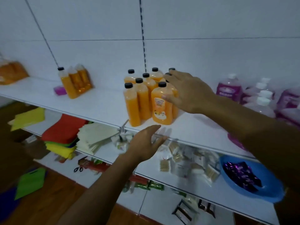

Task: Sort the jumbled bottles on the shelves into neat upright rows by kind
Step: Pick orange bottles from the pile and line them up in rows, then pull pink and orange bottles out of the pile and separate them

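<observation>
While the orange bottles (149,96) are gathered upright in a cluster on the white top shelf (100,103), the right hand (186,91) is laid open against the cluster's right side, fingers spread and nothing gripped. The left hand (144,142) is held open and empty just before the shelf edge. Full of liquid, these smooth plastic bottles are judged heavy, stiff and rather slippery; each is best taken around the body below the black cap.
</observation>
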